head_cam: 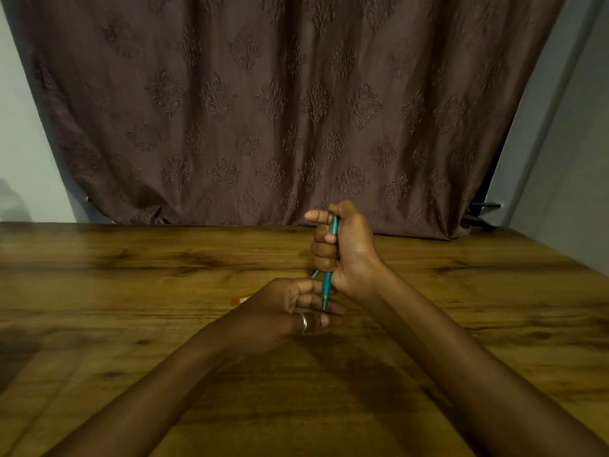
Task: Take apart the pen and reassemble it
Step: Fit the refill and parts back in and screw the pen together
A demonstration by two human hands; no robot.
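Item: teal pen (pixel 330 255). Held nearly upright, tip down, above the wooden table (pixel 461 324) and clear of it. A thin pale-teal piece, possibly the clip, juts from the barrel just below the gripping fist; too small to identify.

Right hand (pixel 346 249): fist wrapped around the upper barrel, fingers curled tight, thumb extended over the top end. Firm hold on the pen.

Left hand (pixel 296 308): directly below the right, partly curled, fingertips gathered at the pen's lower section and tip. Whether they pinch the tip piece or merely touch it cannot be told. A ring (pixel 304 322) sits on one finger.

Other: small orange-and-white object (pixel 240 300) on the table just beyond the left hand, partly hidden; identity unclear. Patterned curtain (pixel 296 110) behind the table.

Stage, as judged: at the tip joint, either unscrewing or tightening; which is not evident.

Risks, as judged:
- Small internal parts such as a spring or refill could drop once the tip section loosens, and roll off across the table.
- Poor fingertip grip on the narrow tip could slip.
- Cross-threading, if the sections meet at an angle.
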